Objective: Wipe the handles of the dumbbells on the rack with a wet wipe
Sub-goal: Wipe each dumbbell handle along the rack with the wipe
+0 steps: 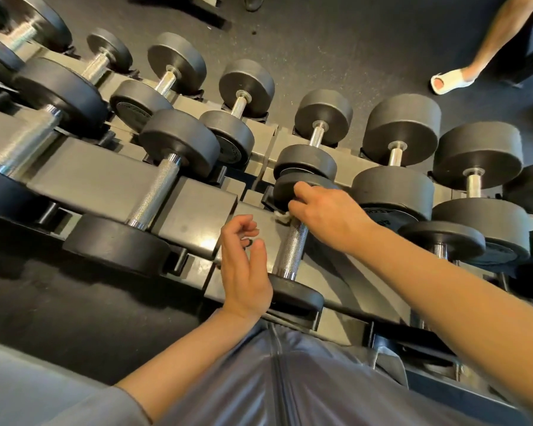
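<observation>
Head view: right hand [326, 215] curled round the far end of a knurled dumbbell handle [293, 247], pinching a white wet wipe [282, 216] against it, just below the far weight head. That dumbbell sits on the near tier of the grey rack [194, 210]. Left hand [246, 269] hovers just left of the handle, fingers loosely bent, holding nothing. Sandalled foot [450, 81] on the floor beyond

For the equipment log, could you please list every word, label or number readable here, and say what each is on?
"ECH", upside down and partly hidden: end face of the dumbbell behind the right hand.
Embossed ring text on the end plates of two lower-row dumbbells: too blurred to read.
Nothing else legible.
</observation>
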